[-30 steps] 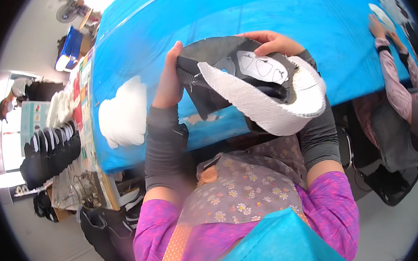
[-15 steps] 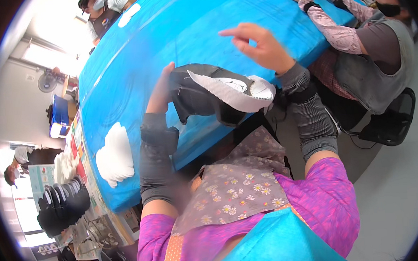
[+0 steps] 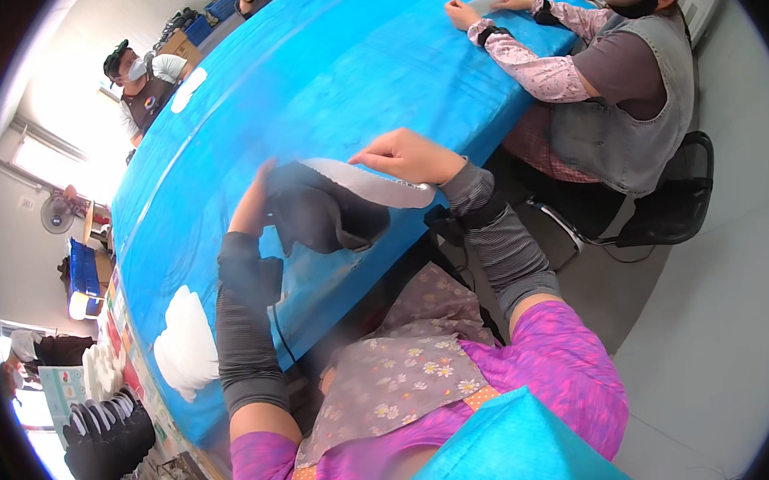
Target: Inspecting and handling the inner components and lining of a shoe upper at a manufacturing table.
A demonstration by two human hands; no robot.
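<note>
Mid-frame: left hand (image 3: pixel 252 202) clasps black fabric upper (image 3: pixel 311 211), likely steadying; right hand (image 3: pixel 412 156) half-curled at curved white strip (image 3: pixel 368 186), grip unclear.

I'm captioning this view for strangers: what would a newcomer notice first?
Probably the bright blue-covered table sweeping across the middle. Then, at its near edge, the black piece in the left hand, with the right hand at its white strip. A cluster of flat white pieces stands out toward the lower left.
</note>
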